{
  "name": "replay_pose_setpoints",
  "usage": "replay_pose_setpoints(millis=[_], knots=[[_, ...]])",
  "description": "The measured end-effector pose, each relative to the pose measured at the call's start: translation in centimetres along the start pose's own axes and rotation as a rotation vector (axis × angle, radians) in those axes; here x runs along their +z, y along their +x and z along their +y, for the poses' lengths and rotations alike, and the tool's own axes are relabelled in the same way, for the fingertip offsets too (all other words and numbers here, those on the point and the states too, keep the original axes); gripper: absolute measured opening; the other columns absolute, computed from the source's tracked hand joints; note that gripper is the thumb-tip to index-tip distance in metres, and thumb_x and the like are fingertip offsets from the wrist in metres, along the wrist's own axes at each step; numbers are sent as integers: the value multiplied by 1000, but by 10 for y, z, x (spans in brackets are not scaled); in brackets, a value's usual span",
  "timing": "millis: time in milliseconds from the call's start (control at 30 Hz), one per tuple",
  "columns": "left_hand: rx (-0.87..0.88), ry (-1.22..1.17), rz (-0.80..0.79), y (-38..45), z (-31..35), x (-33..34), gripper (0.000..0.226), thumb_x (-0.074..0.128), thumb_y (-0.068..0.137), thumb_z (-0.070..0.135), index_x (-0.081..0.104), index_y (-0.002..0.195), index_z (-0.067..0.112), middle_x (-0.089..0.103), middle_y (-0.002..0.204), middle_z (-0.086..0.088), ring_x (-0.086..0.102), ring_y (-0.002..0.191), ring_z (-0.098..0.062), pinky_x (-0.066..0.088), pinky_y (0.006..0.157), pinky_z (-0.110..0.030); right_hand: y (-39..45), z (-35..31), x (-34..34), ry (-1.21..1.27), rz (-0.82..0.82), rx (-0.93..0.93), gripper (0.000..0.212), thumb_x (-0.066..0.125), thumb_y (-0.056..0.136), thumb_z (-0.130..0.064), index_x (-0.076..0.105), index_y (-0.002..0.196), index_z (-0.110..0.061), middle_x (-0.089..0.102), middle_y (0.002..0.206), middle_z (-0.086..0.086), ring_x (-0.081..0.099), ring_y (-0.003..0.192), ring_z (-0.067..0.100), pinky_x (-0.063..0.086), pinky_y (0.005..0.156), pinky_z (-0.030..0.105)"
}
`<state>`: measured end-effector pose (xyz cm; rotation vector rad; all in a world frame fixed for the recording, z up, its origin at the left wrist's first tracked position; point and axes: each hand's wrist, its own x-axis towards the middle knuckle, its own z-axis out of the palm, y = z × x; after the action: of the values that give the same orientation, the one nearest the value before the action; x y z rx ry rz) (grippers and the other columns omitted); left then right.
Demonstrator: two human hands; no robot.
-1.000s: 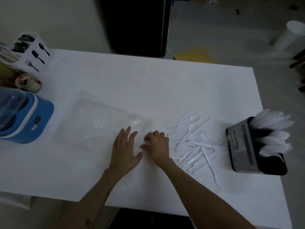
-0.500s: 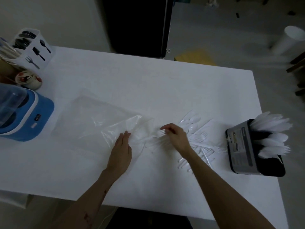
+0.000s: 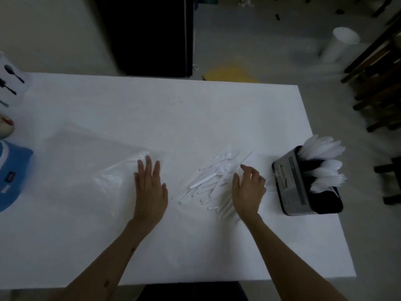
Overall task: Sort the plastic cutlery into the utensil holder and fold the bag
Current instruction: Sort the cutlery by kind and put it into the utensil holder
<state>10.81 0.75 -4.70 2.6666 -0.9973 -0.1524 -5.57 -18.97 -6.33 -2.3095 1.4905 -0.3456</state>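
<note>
Blue appliance (image 3: pixel 10 177) cut by left edge; floor cup (image 3: pixel 338 44) motion-blurred.

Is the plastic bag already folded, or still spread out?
Spread out: the plastic bag lies flat in one layer on the table, the left hand resting on its edge.

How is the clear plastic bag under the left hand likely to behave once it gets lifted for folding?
The bag looks thin and see-through with creases, so it is probably floppy and will sag. It likely weighs very little and may slide on the smooth table; the left hand lies flat on its edge, which should help pin it.
</note>
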Motion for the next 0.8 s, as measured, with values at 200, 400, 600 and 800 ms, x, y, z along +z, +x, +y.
replay_pose_setpoints(millis=[200, 400, 600, 800], knots=[[310, -122, -335, 38, 74, 34, 56, 24, 99, 35, 20, 151, 15, 4, 161, -10, -5, 148, -29, 11, 119, -50, -60, 31, 17, -186, -22, -21, 56, 31, 100, -50, 33, 152, -29, 28, 160, 10, 22, 148, 36, 14, 117, 57], [271, 10, -557, 49, 106, 62, 68, 29, 98, 51, 1, 153, 23, -14, 161, -7, -11, 148, -29, 4, 121, -44, -61, 45, 15, -110, -2, 21, 39, 50, 99, -27, 51, 135, -12, 50, 145, 12, 47, 131, 33, 40, 105, 50], [199, -37, -309, 14, 104, 73, 56, 38, 99, 43, 30, 149, 19, 16, 160, -11, 19, 146, -33, 33, 111, -45, -40, 50, -12, 47, -135, -196, 27, 49, 97, -23, 59, 115, -40, 54, 131, -12, 49, 121, 24, 44, 99, 37], [119, -178, -194, -19, 100, 72, 51, 56, 94, 18, 43, 143, 13, 30, 154, -14, 31, 140, -36, 39, 107, -45, -20, 58, -21, 64, -180, -326, 13, 56, 93, -20, 63, 102, -27, 64, 103, -5, 60, 96, 18, 52, 85, 39]])
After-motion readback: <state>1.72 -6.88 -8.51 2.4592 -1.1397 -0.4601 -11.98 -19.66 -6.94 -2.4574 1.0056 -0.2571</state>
